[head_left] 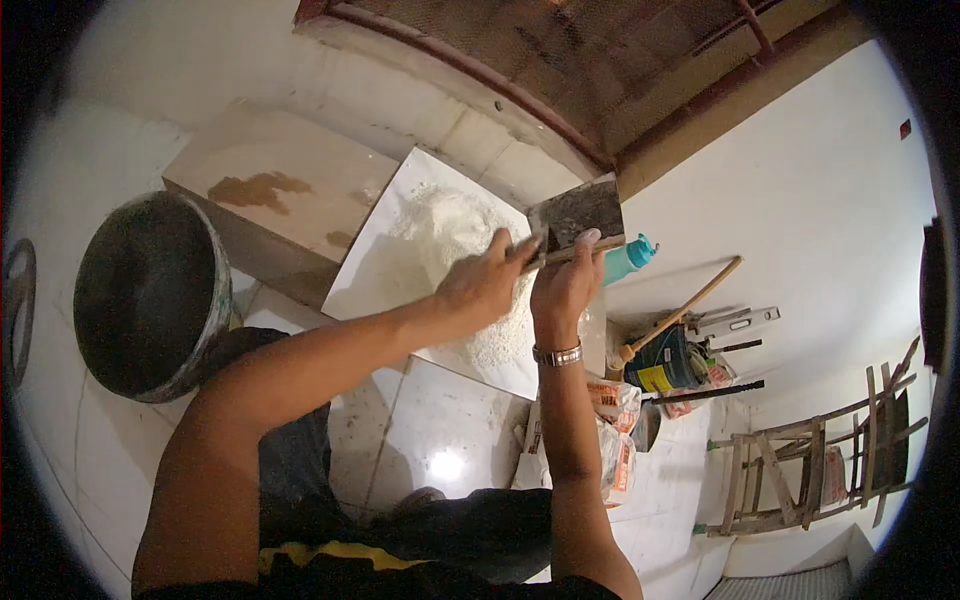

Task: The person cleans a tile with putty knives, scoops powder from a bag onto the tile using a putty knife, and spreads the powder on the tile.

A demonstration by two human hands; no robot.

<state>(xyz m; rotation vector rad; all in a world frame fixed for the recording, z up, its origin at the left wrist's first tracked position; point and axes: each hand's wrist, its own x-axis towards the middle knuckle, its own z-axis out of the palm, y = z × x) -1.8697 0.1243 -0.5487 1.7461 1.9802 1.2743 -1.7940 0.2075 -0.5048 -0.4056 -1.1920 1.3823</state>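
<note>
A flat trowel [580, 214] with a dark, smeared rectangular blade is up in front of me, and the closed fingers of my right hand [563, 290] grip its pale wooden part. Beside it, my left hand [478, 288] is closed at the trowel's left edge; what it pinches is blurred and I cannot make it out. Under both hands a heap of white powder [440, 225] spreads over a white board [365, 275]. A turquoise bottle [628, 260] shows just past my right hand, partly hidden by it.
A large dark tub [150, 295] stands at left, next to a tan block-like ledge [270, 170] with a wet stain. To the right are a bucket of tools [665, 360], a wooden-handled tool [690, 305], printed bags [615, 440] and a wooden trestle [810, 450].
</note>
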